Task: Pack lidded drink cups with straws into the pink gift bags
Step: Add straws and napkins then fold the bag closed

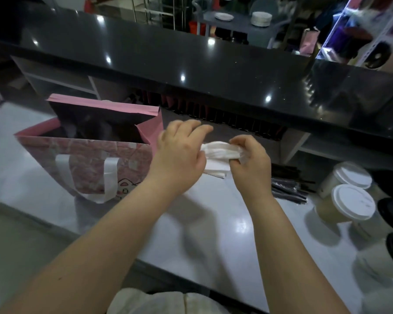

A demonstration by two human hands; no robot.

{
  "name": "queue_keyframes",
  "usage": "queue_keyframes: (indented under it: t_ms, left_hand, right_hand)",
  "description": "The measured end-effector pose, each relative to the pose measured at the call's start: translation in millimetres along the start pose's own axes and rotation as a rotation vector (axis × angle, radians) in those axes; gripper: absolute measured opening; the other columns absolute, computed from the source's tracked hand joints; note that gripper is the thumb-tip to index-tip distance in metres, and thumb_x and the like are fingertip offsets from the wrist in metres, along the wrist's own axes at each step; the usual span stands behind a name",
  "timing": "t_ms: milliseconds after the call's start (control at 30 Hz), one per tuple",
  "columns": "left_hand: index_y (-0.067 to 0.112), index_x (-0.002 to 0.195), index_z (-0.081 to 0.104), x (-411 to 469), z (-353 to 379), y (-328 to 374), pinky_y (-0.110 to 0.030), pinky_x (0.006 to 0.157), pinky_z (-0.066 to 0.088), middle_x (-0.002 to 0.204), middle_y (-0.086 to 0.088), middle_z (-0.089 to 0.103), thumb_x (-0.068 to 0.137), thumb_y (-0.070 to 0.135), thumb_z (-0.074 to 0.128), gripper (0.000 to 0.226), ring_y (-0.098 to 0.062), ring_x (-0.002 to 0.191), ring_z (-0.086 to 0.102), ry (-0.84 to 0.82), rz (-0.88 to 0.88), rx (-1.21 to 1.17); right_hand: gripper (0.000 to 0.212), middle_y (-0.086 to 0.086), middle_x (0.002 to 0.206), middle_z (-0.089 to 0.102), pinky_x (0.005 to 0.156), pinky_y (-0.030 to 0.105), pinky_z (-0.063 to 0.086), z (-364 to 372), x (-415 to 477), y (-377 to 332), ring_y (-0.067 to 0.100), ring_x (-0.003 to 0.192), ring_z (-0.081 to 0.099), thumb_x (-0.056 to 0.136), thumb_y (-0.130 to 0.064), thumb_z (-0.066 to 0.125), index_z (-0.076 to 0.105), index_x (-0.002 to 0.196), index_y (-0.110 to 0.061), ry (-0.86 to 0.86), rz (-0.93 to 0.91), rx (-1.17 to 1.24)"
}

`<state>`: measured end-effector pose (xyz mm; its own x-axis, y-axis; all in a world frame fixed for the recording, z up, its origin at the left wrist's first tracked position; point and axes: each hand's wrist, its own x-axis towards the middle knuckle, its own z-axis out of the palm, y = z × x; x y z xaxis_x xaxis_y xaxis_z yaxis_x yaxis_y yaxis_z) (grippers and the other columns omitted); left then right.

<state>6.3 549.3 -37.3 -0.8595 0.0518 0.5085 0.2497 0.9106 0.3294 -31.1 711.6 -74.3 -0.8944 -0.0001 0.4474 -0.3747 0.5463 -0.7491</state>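
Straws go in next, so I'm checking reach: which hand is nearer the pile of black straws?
Right. The right hand, pinching folded white paper, is just beside the straws; the left hand is farther off, next to the pink bag.

Right hand [251,160] pinches white napkins [218,151]; left hand [179,150] touches them
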Motion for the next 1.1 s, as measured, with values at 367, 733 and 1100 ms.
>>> queue_keyframes:
  t_ms: [367, 733, 1100]
  left_hand:
    - [0.022, 0.124, 0.063, -7, -54, -62, -0.041, 0.100, 0.027, 0.122, 0.001, 0.061, 0.085, 0.031, 0.065, 0.039, -0.025, 0.121, 0.046, -0.005, -0.053, 0.084]
    - [0.025, 0.113, 0.067, -3, -138, -203, -0.043, 0.090, 0.049, 0.104, 0.005, 0.069, 0.083, 0.035, 0.069, 0.031, -0.018, 0.100, 0.059, 0.023, -0.180, 0.006]
    - [0.041, 0.138, 0.048, 12, -137, -281, -0.029, 0.113, 0.029, 0.146, 0.013, 0.046, 0.071, 0.045, 0.081, 0.075, -0.006, 0.142, 0.030, -0.333, -0.031, -0.284]
  right_hand:
    - [0.037, -0.011, 0.096, 0.061, 0.084, 0.014, 0.042, 12, -1, -69, -0.002, 0.093, 0.055, 0.069, 0.009, 0.060, 0.062, 0.083, -0.025, 0.180, 0.008, 0.181]
    - [0.032, -0.017, 0.088, 0.065, 0.073, 0.015, 0.050, 102, 39, -179, -0.002, 0.089, 0.060, 0.077, 0.008, 0.065, 0.067, 0.083, -0.024, 0.021, -0.054, 0.325]
    - [0.024, -0.015, 0.095, 0.058, 0.079, 0.020, 0.039, 176, 32, -180, 0.010, 0.101, 0.048, 0.084, -0.001, 0.060, 0.069, 0.096, -0.020, -0.213, -0.179, -0.347]
